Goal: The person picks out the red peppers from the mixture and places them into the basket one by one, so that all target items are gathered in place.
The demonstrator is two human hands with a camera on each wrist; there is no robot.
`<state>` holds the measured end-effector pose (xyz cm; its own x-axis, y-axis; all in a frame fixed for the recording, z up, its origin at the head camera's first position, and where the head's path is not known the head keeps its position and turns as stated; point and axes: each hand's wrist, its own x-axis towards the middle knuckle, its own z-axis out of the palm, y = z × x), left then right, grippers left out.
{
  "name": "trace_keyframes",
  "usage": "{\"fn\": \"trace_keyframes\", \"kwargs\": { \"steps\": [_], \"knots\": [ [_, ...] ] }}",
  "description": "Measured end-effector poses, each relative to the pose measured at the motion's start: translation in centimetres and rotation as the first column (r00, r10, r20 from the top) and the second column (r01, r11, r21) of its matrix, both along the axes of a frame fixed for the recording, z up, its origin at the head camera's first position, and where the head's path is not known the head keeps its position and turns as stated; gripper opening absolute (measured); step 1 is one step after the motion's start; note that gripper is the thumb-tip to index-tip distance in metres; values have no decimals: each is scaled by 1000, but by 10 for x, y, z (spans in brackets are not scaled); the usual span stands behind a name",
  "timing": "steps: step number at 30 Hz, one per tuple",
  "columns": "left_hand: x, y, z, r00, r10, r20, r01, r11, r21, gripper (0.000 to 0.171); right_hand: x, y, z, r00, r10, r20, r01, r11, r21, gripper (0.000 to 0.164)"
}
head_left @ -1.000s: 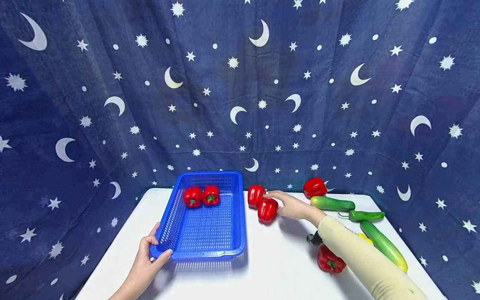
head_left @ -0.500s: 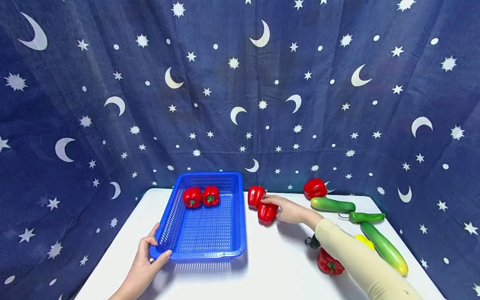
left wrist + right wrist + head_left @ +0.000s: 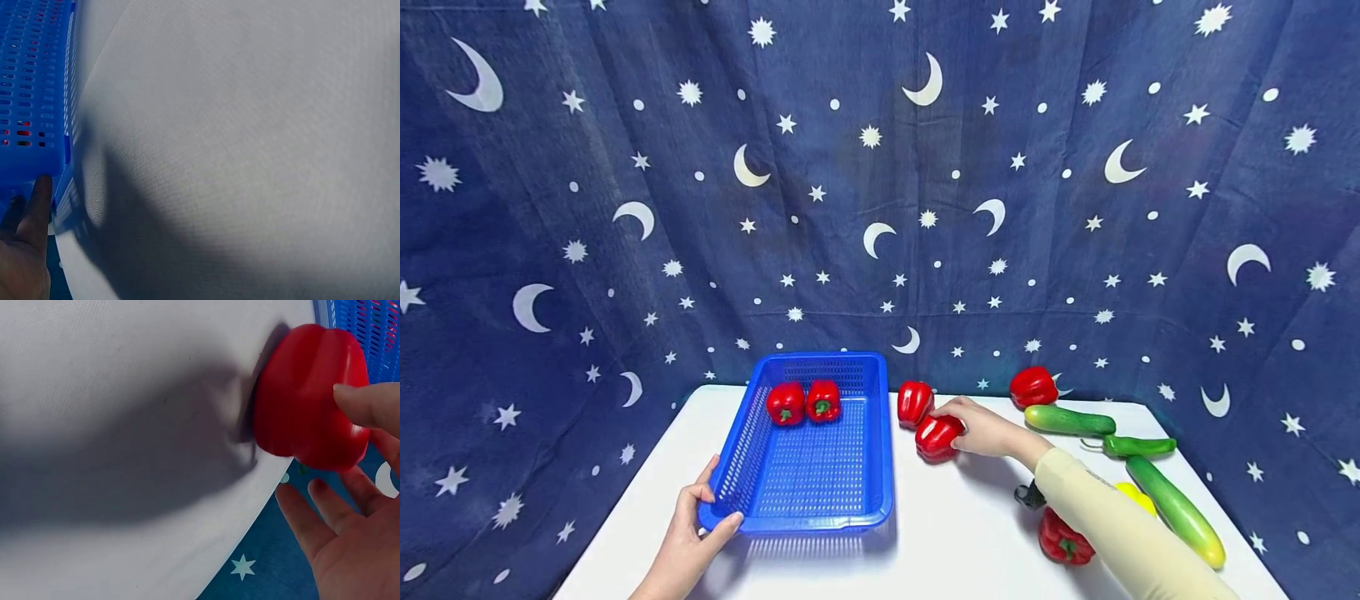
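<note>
A blue plastic basket [image 3: 890, 467] stands on the white table, with two red bell peppers [image 3: 786, 404] side by side toward its far end. My left hand [image 3: 685, 533] grips the basket's near left corner, thumb on the front rim and fingers along the left side. Right of the basket, my right hand [image 3: 988, 429] holds a red bell pepper [image 3: 936, 442] between thumb and fingers. In the right wrist view that pepper [image 3: 309, 394] has the thumb against it, while several other fingers spread apart from it. Another red bell pepper [image 3: 914, 403] lies just behind.
On the right lie a red bell pepper [image 3: 1033, 387], two cucumbers [image 3: 1070, 420], a green long pepper [image 3: 1138, 447], a partly hidden yellow vegetable [image 3: 1137, 498] and a nearer red bell pepper [image 3: 1063, 537]. A starry blue curtain [image 3: 880, 167] hangs behind the table.
My right hand has lowered onto the front pepper, and its thumb and fingers have come around it. The left hand stays on the basket corner. The head view has tilted slightly upward.
</note>
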<state>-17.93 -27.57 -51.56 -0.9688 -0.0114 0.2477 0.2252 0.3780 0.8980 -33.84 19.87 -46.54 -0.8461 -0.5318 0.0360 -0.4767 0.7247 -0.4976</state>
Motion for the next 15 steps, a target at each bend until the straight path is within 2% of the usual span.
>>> {"fn": "trace_keyframes", "kwargs": {
  "steps": [3,9,15],
  "knots": [
    [-1,-1,-2,1000,-1,-16,1,1000,12,46,0,2,1,1000,-28,-13,28,1000,6,53],
    [-2,0,-8,998,-4,-56,7,999,50,46,2,9,1,999,-29,-20,29,999,-16,50],
    [-2,0,-9,992,16,-129,-15,1000,12,47,2,7,-3,1000,-10,-24,9,999,-50,53]
  ]
}}
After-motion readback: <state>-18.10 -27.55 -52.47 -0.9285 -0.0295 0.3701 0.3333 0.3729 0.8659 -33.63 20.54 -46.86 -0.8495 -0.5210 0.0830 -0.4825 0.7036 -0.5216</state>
